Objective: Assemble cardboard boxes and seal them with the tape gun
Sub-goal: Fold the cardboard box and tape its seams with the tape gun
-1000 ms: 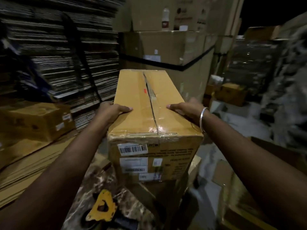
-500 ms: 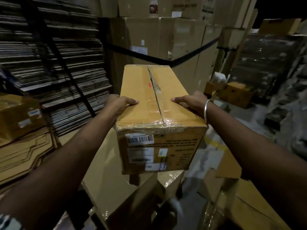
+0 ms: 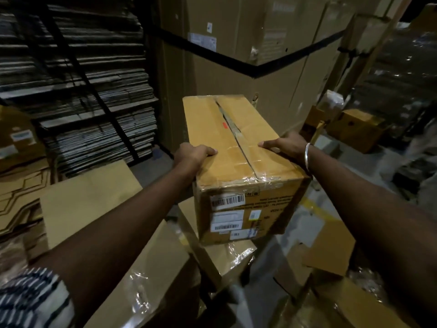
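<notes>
Taped cardboard box point(image 3: 236, 150) held centre frame | left hand point(image 3: 191, 155) grips 9 o'clock edge, thumb on top | right hand point(image 3: 283, 145) grips 3 o'clock edge | barcode labels point(image 3: 228, 201) face viewer

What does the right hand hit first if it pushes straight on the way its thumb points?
The right hand is already against the taped box, thumb lying leftward across the top. Going on, it would likely slide over the centre seam toward the left hand.
</notes>
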### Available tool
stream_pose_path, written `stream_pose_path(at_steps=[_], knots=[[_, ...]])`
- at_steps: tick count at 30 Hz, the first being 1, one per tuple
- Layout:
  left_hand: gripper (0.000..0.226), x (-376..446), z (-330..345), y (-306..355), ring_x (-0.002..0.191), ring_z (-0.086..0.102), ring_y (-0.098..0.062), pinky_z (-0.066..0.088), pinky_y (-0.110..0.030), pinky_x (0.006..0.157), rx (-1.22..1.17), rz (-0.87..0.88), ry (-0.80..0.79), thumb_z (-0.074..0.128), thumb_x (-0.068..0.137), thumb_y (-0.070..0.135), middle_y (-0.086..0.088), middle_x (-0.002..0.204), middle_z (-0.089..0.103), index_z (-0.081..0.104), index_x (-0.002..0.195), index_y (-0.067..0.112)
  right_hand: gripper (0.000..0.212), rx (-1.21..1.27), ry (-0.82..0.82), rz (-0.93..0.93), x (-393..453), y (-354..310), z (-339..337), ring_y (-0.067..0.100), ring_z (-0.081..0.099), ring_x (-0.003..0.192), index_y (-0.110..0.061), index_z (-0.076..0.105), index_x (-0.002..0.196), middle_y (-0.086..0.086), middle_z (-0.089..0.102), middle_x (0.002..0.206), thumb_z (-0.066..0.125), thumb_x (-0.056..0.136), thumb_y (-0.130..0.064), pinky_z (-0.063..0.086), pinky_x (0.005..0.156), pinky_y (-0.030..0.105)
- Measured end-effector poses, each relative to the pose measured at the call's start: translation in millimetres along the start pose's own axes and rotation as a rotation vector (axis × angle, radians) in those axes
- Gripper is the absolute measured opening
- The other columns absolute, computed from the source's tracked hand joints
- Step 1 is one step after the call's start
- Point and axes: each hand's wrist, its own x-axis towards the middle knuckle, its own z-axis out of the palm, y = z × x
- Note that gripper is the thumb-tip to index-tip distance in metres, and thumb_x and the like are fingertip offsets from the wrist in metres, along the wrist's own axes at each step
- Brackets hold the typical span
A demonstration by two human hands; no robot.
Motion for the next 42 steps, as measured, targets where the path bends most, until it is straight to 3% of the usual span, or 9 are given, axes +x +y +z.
stream_pose_path(at_steps=[4,8,11,13,17,21,27,32,42], knots=[[0.05,23.1,37.4,-25.1,0.093,0.062,-0.029,0.056,-0.046,0.09,0.009,-0.062,-0.014,0.081,0.07,0.036,-0.008,0.102,0.063,0.057,0.104,0.008,0.06,-0.04,-0.052,0.015,47.6,20.2,4.5,0.013,0.051,0.071,-0.003,0.058,0.126,0.0,0.055,0.084,0.08,0.082,-0.036,0.038,0.057,0.03],[0.049,51.8,74.9,-54.7,0.091,0.063,-0.027,0.057,-0.043,0.084,0.044,-0.148,0.013,0.079,0.067,0.032,-0.007,0.105,0.067,0.063,0.109,0.012,0.051,-0.066,-0.149,0.033,106.1,55.5,18.0,0.013,0.055,0.075,-0.009,0.061,0.119,0.001,0.061,0.094,0.081,0.081,-0.038,0.041,0.06,0.03],[0.026,73.9,104.7,-77.9,0.079,0.056,-0.02,0.052,-0.033,0.072,0.075,-0.255,0.052,0.076,0.075,0.021,-0.006,0.095,0.062,0.056,0.089,0.012,0.047,-0.092,-0.208,-0.002,155.1,90.5,38.0,0.019,0.064,0.082,-0.014,0.068,0.103,0.003,0.069,0.097,0.084,0.074,-0.046,0.051,0.07,0.031],[0.028,85.3,124.0,-99.4,0.072,0.051,-0.016,0.047,-0.029,0.063,0.078,-0.329,0.096,0.075,0.077,0.017,-0.006,0.088,0.057,0.048,0.08,0.014,0.046,-0.099,-0.276,-0.002,186.5,114.4,54.0,0.019,0.067,0.083,-0.012,0.071,0.106,0.005,0.072,0.103,0.086,0.074,-0.042,0.053,0.068,0.03],[0.055,107.5,148.2,-148.7,0.082,0.058,-0.021,0.04,-0.026,0.052,0.129,-0.466,0.196,0.079,0.066,0.022,-0.007,0.098,0.06,0.052,0.11,0.005,0.059,-0.18,-0.349,-0.013,246.3,166.5,94.2,0.02,0.07,0.086,-0.012,0.073,0.106,0.005,0.075,0.101,0.088,0.066,-0.053,0.057,0.08,0.036],[0.082,134.2,165.8,-233.8,0.092,0.065,-0.029,0.061,-0.044,0.066,0.065,-0.557,0.228,0.085,0.037,0.03,-0.007,0.101,0.064,0.051,0.11,0.014,0.056,-0.199,-0.461,-0.045,279.4,208.1,129.7,0.022,0.069,0.094,-0.019,0.073,0.108,0.0,0.075,0.103,0.084,0.068,-0.055,0.055,0.086,0.035],[0.066,118.2,178.6,-269.3,0.11,0.058,-0.022,0.05,-0.041,0.098,0.064,-0.563,0.244,0.087,0.072,0.01,-0.001,0.115,0.062,0.051,0.127,0.013,0.054,-0.232,-0.555,-0.08,308.6,261.1,173.7,0.026,0.066,0.103,-0.02,0.067,0.115,0.003,0.072,0.11,0.083,0.074,-0.051,0.053,0.093,0.042],[0.081,104.3,186.3,-306.0,0.126,0.053,-0.031,0.045,-0.041,0.104,0.105,-0.576,0.231,0.086,0.076,0.012,-0.011,0.133,0.058,0.041,0.144,0.009,0.061,-0.224,-0.622,-0.03,314.9,293.5,200.3,0.028,0.061,0.108,-0.014,0.061,0.125,0.008,0.068,0.118,0.086,0.075,-0.038,0.049,0.095,0.042],[0.091,94.1,196.6,-348.7,0.137,0.04,-0.027,0.034,-0.04,0.111,0.096,-0.563,0.191,0.079,0.082,0.009,-0.006,0.147,0.047,0.027,0.155,0.019,0.062,-0.171,-0.582,0.036,310.9,334.4,225.7,0.026,0.058,0.103,-0.011,0.061,0.126,0.007,0.066,0.113,0.089,0.073,-0.025,0.049,0.092,0.041]])
